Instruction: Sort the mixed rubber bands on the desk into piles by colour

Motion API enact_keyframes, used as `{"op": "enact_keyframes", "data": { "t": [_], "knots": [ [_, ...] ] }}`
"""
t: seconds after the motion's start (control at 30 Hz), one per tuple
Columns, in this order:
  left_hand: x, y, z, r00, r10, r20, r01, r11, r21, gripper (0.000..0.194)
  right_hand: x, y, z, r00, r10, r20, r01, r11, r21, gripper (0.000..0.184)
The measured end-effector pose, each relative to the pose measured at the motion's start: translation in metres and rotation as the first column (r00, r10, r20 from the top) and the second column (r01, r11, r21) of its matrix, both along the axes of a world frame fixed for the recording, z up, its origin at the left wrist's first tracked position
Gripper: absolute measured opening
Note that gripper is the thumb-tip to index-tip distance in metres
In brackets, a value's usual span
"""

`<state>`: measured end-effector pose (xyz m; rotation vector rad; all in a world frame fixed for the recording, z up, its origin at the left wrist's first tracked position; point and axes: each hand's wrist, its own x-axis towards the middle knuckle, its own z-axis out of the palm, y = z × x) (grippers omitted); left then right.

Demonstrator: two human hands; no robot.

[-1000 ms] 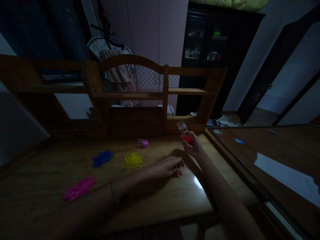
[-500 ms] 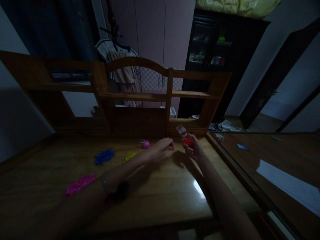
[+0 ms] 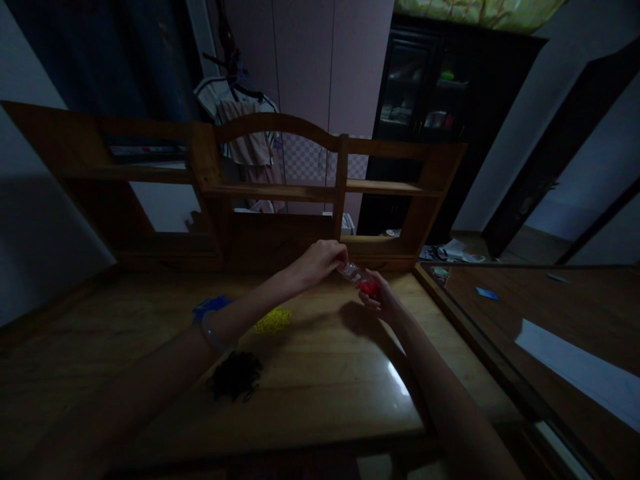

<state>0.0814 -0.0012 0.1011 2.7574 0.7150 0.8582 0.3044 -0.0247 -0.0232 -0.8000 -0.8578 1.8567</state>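
Observation:
My right hand point(image 3: 380, 299) is wrapped round the lower part of a small clear bottle point(image 3: 353, 272), tilted with its mouth up to the left. Red contents point(image 3: 369, 287) show in its base. At the bottle's mouth is my left hand point(image 3: 326, 257), its fingers pinched together; a trace of red shows at the fingertips, like a small red rubber band. Under and beside the left forearm lie piles of what look like rubber bands: a blue pile point(image 3: 210, 307), a yellow pile point(image 3: 273, 321) and a black pile point(image 3: 235, 375). The forearm partly covers the blue and yellow ones.
A wooden shelf unit point(image 3: 280, 193) stands along the back of the wooden desk point(image 3: 320, 400). To the right, past a raised edge, a second brown surface point(image 3: 500, 327) holds a white paper sheet point(image 3: 580, 373) and a small blue card point(image 3: 487, 293).
My left hand has risen from near the desk to the bottle's mouth. The bottle has tipped further left. My left forearm now hides the pink pile and the left hand or arm hides the purple ball.

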Motion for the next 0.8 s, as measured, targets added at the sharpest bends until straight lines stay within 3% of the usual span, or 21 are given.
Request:
{"op": "enact_keyframes", "data": {
  "t": [0.13, 0.23, 0.33, 0.67, 0.8],
  "knots": [
    [0.001, 0.001, 0.006, 0.995, -0.004, 0.099, 0.014, 0.995, -0.099, 0.01, -0.001, -0.001, 0.001, 1.0, 0.024, -0.018, -0.025, 1.0, -0.01, 0.049],
    [0.0, 0.001, 0.01, 0.985, -0.034, 0.168, 0.076, 0.966, -0.246, 0.016, -0.002, -0.002, 0.003, 0.998, 0.046, -0.037, -0.047, 0.999, -0.017, 0.049],
    [-0.001, 0.0, 0.014, 0.98, -0.045, 0.192, 0.104, 0.945, -0.309, 0.019, -0.003, -0.002, 0.002, 0.996, 0.06, -0.061, -0.061, 0.998, -0.014, 0.049],
    [-0.005, -0.005, 0.023, 0.997, -0.045, 0.058, 0.053, 0.989, -0.139, 0.013, -0.004, -0.003, 0.0, 0.987, 0.108, -0.119, -0.108, 0.994, 0.004, 0.049],
    [-0.006, -0.008, 0.025, 0.994, -0.039, 0.1, 0.054, 0.987, -0.15, 0.014, -0.006, -0.006, 0.002, 0.985, 0.115, -0.127, -0.115, 0.993, 0.005, 0.049]
  ]
}}
